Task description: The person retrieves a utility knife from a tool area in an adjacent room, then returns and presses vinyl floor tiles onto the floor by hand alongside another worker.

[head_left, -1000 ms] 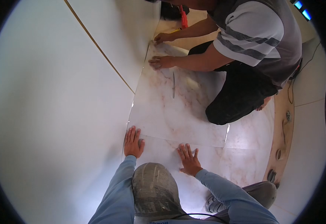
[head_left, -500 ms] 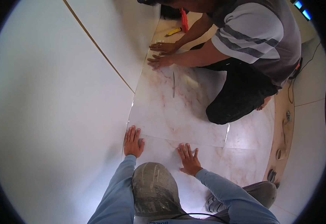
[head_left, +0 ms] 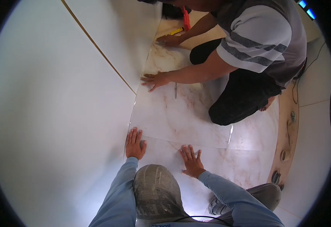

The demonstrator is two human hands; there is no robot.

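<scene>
My left hand lies flat at the wall-side edge of a marble-patterned floor sheet, fingers stretched towards the seam with another such sheet ahead. Flat on the near sheet, just below that seam, rests my right hand with its fingers spread. Neither hand holds anything. A co-worker kneels on the sheet ahead; that person's near hand presses its edge by the wall, and the far hand touches its far corner. A thin dark strip lies on that sheet.
A white wall runs along the left. Beyond the far hand are a yellow utility knife and a red tool. A tape roll sits on the bare floor strip at right, near a cable.
The co-worker's near hand has slid down along the wall edge towards me, while the far hand has moved up to the far corner. My hands have stayed in place.
</scene>
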